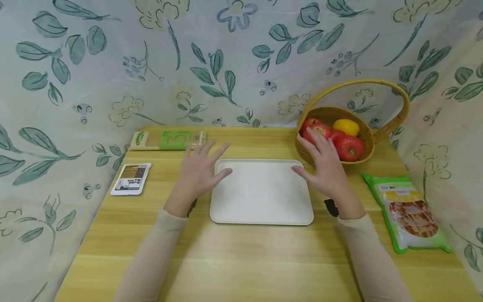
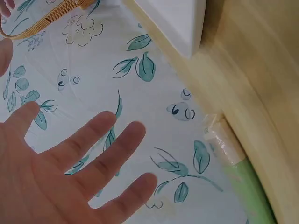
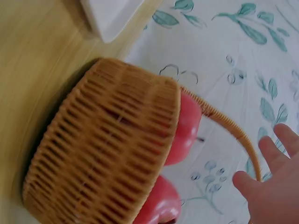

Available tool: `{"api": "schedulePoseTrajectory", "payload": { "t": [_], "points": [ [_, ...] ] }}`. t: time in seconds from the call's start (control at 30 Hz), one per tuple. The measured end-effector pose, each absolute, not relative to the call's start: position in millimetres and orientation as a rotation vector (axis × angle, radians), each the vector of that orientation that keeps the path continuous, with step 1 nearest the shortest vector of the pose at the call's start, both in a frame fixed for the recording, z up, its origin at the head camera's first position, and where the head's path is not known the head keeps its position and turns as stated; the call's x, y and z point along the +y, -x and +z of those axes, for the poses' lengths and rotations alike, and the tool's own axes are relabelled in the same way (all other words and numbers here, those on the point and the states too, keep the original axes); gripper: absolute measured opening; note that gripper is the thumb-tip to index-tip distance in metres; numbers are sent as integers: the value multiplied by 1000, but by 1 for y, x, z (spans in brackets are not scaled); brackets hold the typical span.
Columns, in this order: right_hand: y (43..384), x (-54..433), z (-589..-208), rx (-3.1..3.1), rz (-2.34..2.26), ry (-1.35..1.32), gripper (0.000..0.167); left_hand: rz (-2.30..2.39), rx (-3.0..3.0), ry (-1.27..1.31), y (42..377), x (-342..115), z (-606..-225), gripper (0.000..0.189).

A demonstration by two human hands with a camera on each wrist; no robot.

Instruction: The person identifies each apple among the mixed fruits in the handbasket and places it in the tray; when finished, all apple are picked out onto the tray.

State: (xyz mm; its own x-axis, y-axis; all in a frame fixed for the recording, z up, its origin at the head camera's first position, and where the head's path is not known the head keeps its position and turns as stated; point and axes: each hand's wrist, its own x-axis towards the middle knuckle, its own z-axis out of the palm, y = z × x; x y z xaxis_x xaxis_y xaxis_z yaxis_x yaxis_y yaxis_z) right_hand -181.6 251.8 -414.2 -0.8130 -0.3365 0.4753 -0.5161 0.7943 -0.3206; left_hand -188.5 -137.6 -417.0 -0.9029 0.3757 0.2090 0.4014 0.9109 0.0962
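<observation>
My left hand (image 1: 200,173) is raised with its fingers spread, holding nothing, and overlaps the left edge of a white tray (image 1: 262,193) in the head view. Spread fingers also show on my right hand (image 1: 325,167), which holds nothing and overlaps the front left of a wicker basket (image 1: 367,144). Red apples (image 1: 349,148) and a yellow lemon-like fruit (image 1: 346,127) lie in that basket. From the right wrist view, the basket's woven side (image 3: 103,144) faces the camera, and the right fingers stand apart from the apples (image 3: 184,128), near the arched handle (image 3: 229,126).
A long pack of noodles (image 1: 167,140) with a green label lies at the back left of the wooden table (image 1: 249,264). In front of it is a small white packet (image 1: 131,179). A green-edged food bag (image 1: 409,214) lies at the right. Patterned cloth (image 1: 234,63) hangs behind.
</observation>
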Motion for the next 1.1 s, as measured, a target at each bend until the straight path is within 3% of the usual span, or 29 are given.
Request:
{"api": "schedulePoseTrajectory", "payload": {
  "t": [0.37, 0.77, 1.1],
  "points": [
    [196, 300, -415, -2324, 1127, -326, 75, -1151, -3016, 357, 187, -165, -437, 70],
    [203, 330, -431, -2258, 1262, -29, 68, -1582, -3111, 381, 196, -188, -468, 60],
    [205, 342, -446, -2318, 1290, 33, 64, -1871, -3122, 463, 196, -194, -482, 44]
  ]
}}
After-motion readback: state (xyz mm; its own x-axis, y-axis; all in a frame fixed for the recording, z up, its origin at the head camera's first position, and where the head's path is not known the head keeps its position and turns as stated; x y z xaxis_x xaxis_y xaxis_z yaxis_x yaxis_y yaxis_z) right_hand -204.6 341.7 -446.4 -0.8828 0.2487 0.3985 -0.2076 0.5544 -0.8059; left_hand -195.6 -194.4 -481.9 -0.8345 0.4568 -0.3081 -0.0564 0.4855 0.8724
